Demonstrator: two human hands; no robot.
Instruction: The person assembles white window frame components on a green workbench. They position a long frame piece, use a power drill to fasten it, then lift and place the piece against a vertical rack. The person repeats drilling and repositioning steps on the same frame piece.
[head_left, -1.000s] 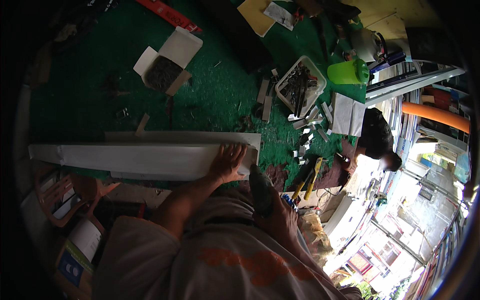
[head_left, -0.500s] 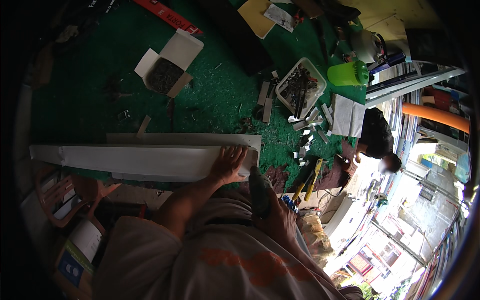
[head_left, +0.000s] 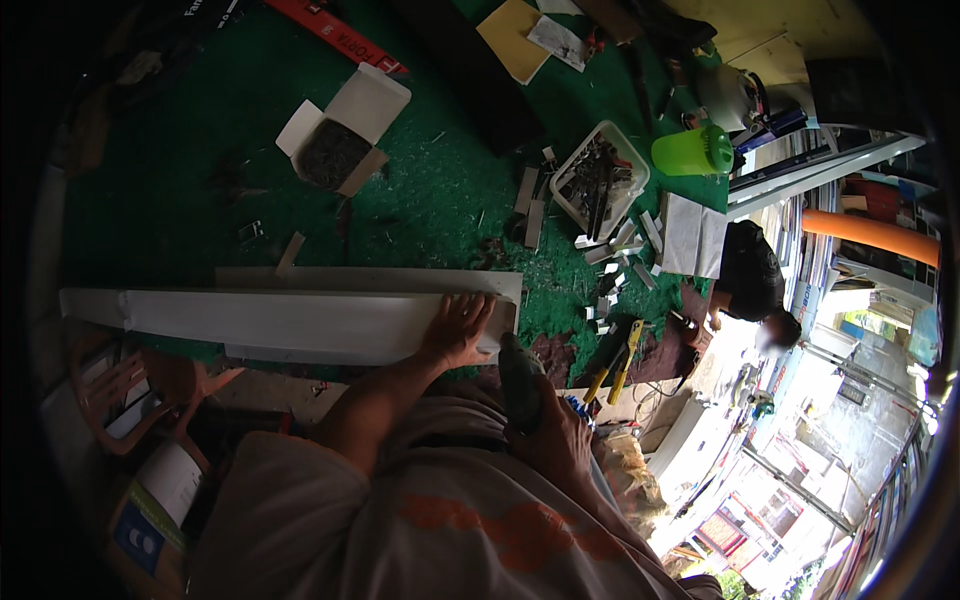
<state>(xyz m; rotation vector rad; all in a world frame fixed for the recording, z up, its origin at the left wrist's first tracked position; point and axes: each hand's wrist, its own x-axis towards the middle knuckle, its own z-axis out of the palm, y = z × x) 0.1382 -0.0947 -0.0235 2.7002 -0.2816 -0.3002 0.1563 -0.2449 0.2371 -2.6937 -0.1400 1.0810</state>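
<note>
A long white profile (head_left: 270, 318) lies along the near edge of the green-covered table. My left hand (head_left: 458, 330) rests flat across it near its right end, fingers spread and fingertips at the far edge. My right hand (head_left: 560, 435) is wrapped round a dark green power drill (head_left: 520, 388), close to my body. The drill's front end points at the profile's right end face; whether a bit touches it is too dark to tell. Beneath the profile lies a flat pale strip (head_left: 370, 278), showing along its far side.
Beyond the profile stand an open carton of small metal pieces (head_left: 368, 103) and a white tub of hardware (head_left: 641, 160). Yellow-handled cutters (head_left: 627, 362), cut metal offcuts (head_left: 535, 222) and a green jug (head_left: 690, 152) are to the right. Another person (head_left: 752, 275) bends over at the far right.
The view has shifted very slightly. Both hands, the drill and the profile keep their places.
</note>
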